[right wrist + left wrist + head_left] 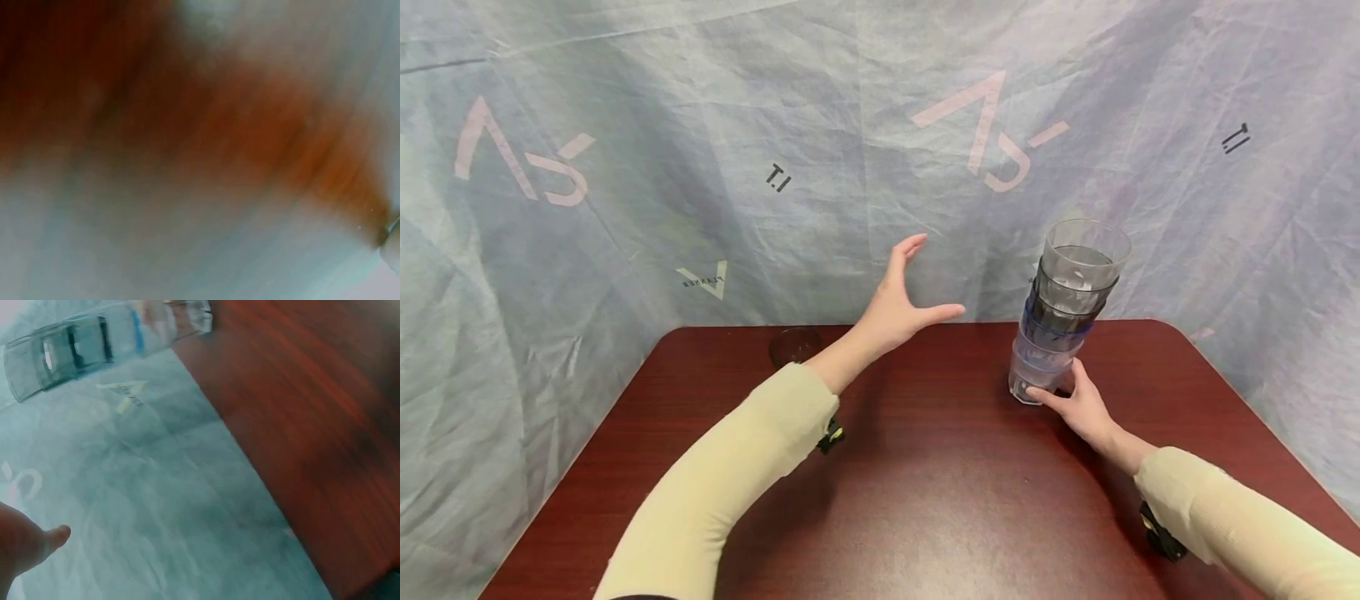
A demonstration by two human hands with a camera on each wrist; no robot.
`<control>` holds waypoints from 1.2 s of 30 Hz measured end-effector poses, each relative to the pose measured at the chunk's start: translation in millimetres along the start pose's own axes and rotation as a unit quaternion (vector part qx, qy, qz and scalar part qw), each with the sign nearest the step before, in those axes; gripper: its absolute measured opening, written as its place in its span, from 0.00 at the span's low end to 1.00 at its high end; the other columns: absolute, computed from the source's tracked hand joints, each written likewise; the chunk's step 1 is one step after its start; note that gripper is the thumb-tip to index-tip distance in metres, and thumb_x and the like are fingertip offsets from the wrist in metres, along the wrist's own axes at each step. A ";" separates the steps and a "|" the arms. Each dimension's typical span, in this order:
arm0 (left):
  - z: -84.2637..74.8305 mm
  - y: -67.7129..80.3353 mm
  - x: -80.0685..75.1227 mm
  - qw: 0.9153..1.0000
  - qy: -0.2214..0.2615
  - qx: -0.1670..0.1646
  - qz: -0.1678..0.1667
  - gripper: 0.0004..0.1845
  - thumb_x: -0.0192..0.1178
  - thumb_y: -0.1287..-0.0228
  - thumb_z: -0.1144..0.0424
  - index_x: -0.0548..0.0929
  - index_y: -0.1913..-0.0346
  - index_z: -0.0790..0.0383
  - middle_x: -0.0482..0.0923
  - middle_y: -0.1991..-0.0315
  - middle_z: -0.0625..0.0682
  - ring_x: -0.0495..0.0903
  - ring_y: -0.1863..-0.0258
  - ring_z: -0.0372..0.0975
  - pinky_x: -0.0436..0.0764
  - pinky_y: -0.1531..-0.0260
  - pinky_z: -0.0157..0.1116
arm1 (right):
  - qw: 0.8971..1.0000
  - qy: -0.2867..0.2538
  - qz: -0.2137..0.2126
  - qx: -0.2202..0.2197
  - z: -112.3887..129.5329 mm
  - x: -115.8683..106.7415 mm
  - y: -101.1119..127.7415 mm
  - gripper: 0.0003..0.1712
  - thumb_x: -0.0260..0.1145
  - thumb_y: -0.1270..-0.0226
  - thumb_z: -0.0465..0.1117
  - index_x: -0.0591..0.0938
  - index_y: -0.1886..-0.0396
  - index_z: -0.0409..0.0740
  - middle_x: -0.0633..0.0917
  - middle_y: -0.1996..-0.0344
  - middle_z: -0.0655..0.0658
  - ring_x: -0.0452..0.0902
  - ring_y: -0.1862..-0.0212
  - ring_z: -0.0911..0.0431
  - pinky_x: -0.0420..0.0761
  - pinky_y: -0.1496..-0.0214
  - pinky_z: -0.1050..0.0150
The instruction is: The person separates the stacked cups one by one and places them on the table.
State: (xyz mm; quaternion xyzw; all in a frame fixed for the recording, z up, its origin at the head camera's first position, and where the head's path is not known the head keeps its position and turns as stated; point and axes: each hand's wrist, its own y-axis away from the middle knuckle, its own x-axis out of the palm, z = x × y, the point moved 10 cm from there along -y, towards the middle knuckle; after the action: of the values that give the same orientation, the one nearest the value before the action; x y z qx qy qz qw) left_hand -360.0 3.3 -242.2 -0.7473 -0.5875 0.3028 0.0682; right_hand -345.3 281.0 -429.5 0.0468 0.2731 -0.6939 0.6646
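Observation:
A stack of several clear plastic tumblers (1067,312) stands at the back right of the dark red table (925,500), leaning slightly. My right hand (1063,392) grips the base of the bottom tumbler, thumb in front and fingers behind. Left of the stack, my left hand (936,279) is raised above the table's back edge. Its fingers are spread and straight, and it holds nothing. In the left wrist view the stack (94,344) lies across the top left, with a fingertip (53,536) at the lower left. The right wrist view is a blur.
A small dark round cup (795,343) sits at the back left of the table. A wrinkled blue-grey cloth backdrop (700,167) hangs right behind the table. The table's rounded corners and side edges are in view.

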 end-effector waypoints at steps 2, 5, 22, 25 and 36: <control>-7.2 -8.6 12.4 1.000 0.005 0.002 0.010 0.52 0.77 0.52 0.55 0.54 0.27 0.47 0.56 0.27 0.46 0.52 0.30 0.31 0.57 0.33 0.45 | 1.000 0.000 0.000 0.000 1.5 0.1 -0.5 0.42 0.72 0.39 0.34 0.59 0.31 0.36 0.72 0.39 0.32 0.68 0.52 0.76 0.71 0.51 0.74; -17.1 -20.3 30.3 1.000 0.021 0.003 0.024 0.52 0.77 0.52 0.56 0.55 0.28 0.47 0.57 0.28 0.46 0.54 0.30 0.31 0.58 0.34 0.43 | 1.000 0.002 0.002 0.001 2.5 0.0 -1.3 0.42 0.72 0.39 0.35 0.59 0.31 0.36 0.72 0.40 0.32 0.69 0.52 0.77 0.72 0.51 0.72; -42.5 -58.0 111.6 0.991 0.121 0.022 0.045 0.49 0.77 0.51 0.61 0.59 0.29 0.42 0.62 0.32 0.43 0.60 0.34 0.29 0.67 0.40 0.34 | 1.000 0.018 0.010 0.001 0.8 -0.7 2.0 0.44 0.72 0.39 0.35 0.56 0.29 0.37 0.70 0.38 0.34 0.70 0.49 0.71 0.71 0.49 0.73; -44.5 -59.7 122.8 0.990 0.127 0.025 0.050 0.49 0.77 0.51 0.62 0.59 0.28 0.43 0.63 0.32 0.44 0.61 0.34 0.29 0.67 0.40 0.35 | 1.000 0.016 0.012 0.001 1.7 -0.5 3.0 0.44 0.71 0.38 0.35 0.56 0.29 0.37 0.70 0.38 0.33 0.70 0.50 0.72 0.71 0.49 0.72; -44.8 -61.1 136.6 0.990 0.125 0.034 0.061 0.48 0.76 0.50 0.66 0.59 0.29 0.44 0.67 0.34 0.41 0.59 0.33 0.28 0.63 0.38 0.33 | 1.000 0.005 0.003 -0.015 1.7 -0.3 -1.0 0.44 0.72 0.40 0.31 0.58 0.30 0.36 0.70 0.38 0.34 0.68 0.51 0.77 0.70 0.50 0.76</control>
State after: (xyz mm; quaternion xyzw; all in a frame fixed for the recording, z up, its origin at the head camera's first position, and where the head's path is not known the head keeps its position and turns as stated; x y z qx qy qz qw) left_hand -370.0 158.6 -229.0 -0.8109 -0.5172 0.2305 0.1479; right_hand -345.7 280.4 -427.6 0.0412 0.2871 -0.6875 0.6658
